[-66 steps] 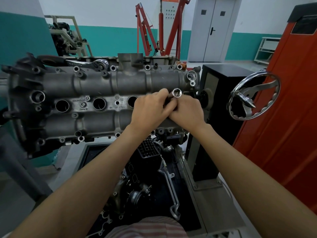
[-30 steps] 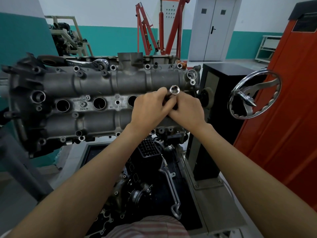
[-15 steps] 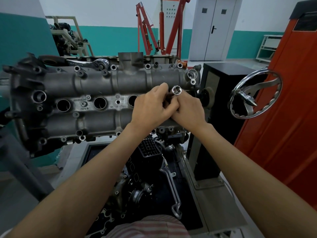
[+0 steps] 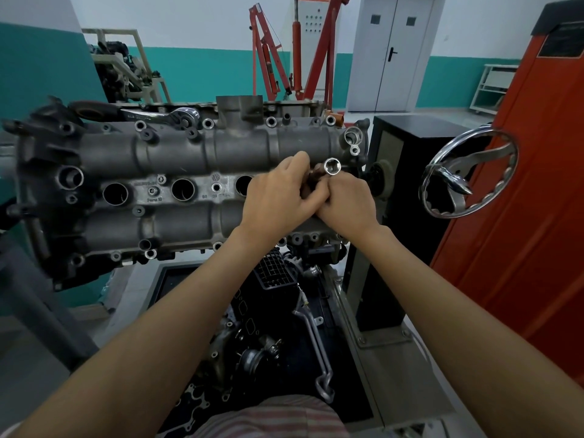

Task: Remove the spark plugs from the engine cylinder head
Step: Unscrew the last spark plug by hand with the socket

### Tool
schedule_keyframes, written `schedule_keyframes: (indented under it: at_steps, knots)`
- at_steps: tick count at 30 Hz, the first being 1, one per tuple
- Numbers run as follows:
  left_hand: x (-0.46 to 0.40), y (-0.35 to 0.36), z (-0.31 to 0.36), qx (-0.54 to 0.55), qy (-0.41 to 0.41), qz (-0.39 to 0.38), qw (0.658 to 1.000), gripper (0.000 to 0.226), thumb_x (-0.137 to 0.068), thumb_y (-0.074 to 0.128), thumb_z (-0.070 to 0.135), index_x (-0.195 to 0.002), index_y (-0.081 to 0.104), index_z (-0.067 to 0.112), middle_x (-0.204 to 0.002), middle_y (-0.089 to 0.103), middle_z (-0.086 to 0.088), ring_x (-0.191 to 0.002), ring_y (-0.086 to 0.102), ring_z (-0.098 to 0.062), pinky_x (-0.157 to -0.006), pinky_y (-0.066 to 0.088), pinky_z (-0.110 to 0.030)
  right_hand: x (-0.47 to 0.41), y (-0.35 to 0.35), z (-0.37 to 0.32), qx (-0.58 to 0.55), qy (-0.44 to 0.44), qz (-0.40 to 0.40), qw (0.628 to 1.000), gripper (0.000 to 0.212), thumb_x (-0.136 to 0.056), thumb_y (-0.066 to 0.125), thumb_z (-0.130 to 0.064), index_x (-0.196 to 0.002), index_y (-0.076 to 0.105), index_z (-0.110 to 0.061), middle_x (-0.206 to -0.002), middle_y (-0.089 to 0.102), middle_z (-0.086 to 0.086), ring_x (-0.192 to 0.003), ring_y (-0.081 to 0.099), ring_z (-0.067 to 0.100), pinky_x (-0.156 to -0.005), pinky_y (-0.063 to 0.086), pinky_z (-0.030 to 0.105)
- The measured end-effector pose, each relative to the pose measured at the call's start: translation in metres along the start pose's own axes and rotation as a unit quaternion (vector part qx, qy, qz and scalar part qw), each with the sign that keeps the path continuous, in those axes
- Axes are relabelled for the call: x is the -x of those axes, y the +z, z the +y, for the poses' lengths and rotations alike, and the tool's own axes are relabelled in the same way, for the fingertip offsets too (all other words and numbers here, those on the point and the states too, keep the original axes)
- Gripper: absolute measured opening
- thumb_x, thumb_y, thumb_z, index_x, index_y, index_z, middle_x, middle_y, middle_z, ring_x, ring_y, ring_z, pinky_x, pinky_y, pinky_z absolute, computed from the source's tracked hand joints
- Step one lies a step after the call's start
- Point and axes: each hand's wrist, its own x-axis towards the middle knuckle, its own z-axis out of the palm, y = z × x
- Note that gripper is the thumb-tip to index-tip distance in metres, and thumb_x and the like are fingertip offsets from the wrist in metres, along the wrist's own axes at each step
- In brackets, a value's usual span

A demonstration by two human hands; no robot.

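The grey cylinder head (image 4: 177,159) lies across the stand, with three open plug wells (image 4: 182,188) showing along its middle. Over its right end my left hand (image 4: 278,197) and my right hand (image 4: 346,200) meet, fingers curled round a long chrome socket (image 4: 331,167) whose open end points up at me. The socket's lower part and the fourth well are hidden behind my hands. No spark plug is visible.
A chrome ratchet (image 4: 164,115) lies on the head's far edge. A chrome handwheel (image 4: 467,175) sticks out from the black stand on the right, next to a red cabinet (image 4: 531,216). Engine parts fill the tray (image 4: 373,358) below. A red engine crane (image 4: 297,49) stands behind.
Both hands have stayed at the right end of the head. The socket's open end has shifted slightly up and down between my fingers.
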Motion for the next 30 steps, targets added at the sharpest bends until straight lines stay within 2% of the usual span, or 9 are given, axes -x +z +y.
schedule_keyframes:
  at_steps: [3,6,9,13,15,18,22,26,30]
  knots:
    - [-0.0003,0.0004,-0.0007,-0.002,0.005,-0.004,1.000,0.026,-0.083,0.038,0.039,-0.074,0.036,0.015,-0.065,0.043,0.004,-0.051,0.042,-0.017,-0.045,0.033,-0.029,-0.0011,0.0010,-0.0004,-0.026,-0.001,0.006,1.000,0.022,-0.078,0.044,-0.029,-0.085,0.058,-0.014,-0.069,0.040,-0.016,-0.058,0.043,0.007,-0.048,0.029,0.019]
    - [-0.0008,0.0007,-0.0036,-0.013,-0.001,-0.008,1.000,0.034,-0.088,0.040,0.040,-0.073,0.046,0.011,-0.067,0.052,0.000,-0.056,0.048,-0.018,-0.048,0.037,-0.033,-0.0025,0.0026,0.0015,-0.012,0.011,-0.016,1.000,0.025,-0.079,0.043,-0.037,-0.086,0.052,-0.015,-0.070,0.048,-0.013,-0.060,0.049,0.009,-0.049,0.035,0.022]
    - [0.0000,0.0022,-0.0068,0.010,-0.013,0.004,1.000,0.040,-0.091,0.055,0.034,-0.061,0.047,0.009,-0.053,0.045,0.001,-0.048,0.045,-0.017,-0.048,0.029,-0.030,-0.0030,0.0023,0.0027,0.023,0.015,-0.026,0.999,0.029,-0.078,0.044,-0.046,-0.076,0.055,-0.019,-0.066,0.050,-0.009,-0.059,0.046,0.009,-0.049,0.029,0.023]
    - [0.0004,0.0026,-0.0056,0.013,-0.010,0.009,1.000,0.045,-0.088,0.061,0.033,-0.056,0.036,0.013,-0.047,0.034,0.006,-0.044,0.036,-0.015,-0.050,0.023,-0.026,-0.0017,0.0012,0.0012,0.017,0.008,-0.008,1.000,0.053,-0.074,0.028,-0.051,-0.077,0.065,-0.013,-0.065,0.047,-0.007,-0.058,0.042,0.011,-0.047,0.023,0.022]
    - [-0.0001,0.0020,-0.0047,0.006,-0.003,-0.002,1.000,0.041,-0.088,0.055,0.038,-0.061,0.040,0.012,-0.051,0.040,0.003,-0.047,0.042,-0.017,-0.047,0.026,-0.028,-0.0010,0.0006,0.0015,0.013,0.004,-0.010,1.000,0.045,-0.075,0.031,-0.046,-0.073,0.062,-0.013,-0.063,0.044,-0.008,-0.057,0.043,0.013,-0.048,0.023,0.024]
    - [-0.0002,0.0012,-0.0020,-0.004,-0.008,-0.001,1.000,0.033,-0.084,0.045,0.043,-0.069,0.037,0.014,-0.058,0.042,0.004,-0.050,0.042,-0.017,-0.044,0.034,-0.031,0.0000,0.0000,0.0002,0.007,0.002,-0.012,1.000,0.017,-0.075,0.043,-0.032,-0.066,0.051,-0.019,-0.057,0.034,-0.015,-0.054,0.039,0.012,-0.046,0.020,0.020]
    - [0.0009,0.0025,-0.0012,-0.004,-0.002,0.000,1.000,0.028,-0.084,0.040,0.040,-0.074,0.040,0.013,-0.067,0.046,0.002,-0.053,0.045,-0.018,-0.045,0.036,-0.032,-0.0009,0.0034,0.0025,-0.002,0.003,-0.010,1.000,0.012,-0.078,0.044,-0.031,-0.077,0.048,-0.019,-0.062,0.032,-0.019,-0.052,0.035,0.004,-0.047,0.021,0.016]
    - [-0.0003,0.0031,-0.0045,-0.018,-0.007,-0.001,1.000,0.033,-0.090,0.045,0.038,-0.072,0.049,0.010,-0.065,0.051,0.000,-0.056,0.050,-0.019,-0.048,0.035,-0.032,-0.0040,0.0054,0.0044,0.018,0.020,-0.028,0.999,0.032,-0.077,0.039,-0.043,-0.086,0.055,-0.017,-0.067,0.049,-0.013,-0.059,0.048,0.009,-0.048,0.033,0.023]
    - [-0.0002,0.0039,-0.0066,-0.021,-0.014,-0.006,1.000,0.040,-0.090,0.055,0.037,-0.065,0.053,0.006,-0.056,0.055,-0.006,-0.053,0.052,-0.023,-0.048,0.036,-0.034,-0.0033,0.0042,0.0041,0.026,0.016,-0.023,0.999,0.041,-0.075,0.038,-0.045,-0.083,0.065,-0.016,-0.068,0.057,-0.004,-0.060,0.044,0.010,-0.048,0.026,0.022]
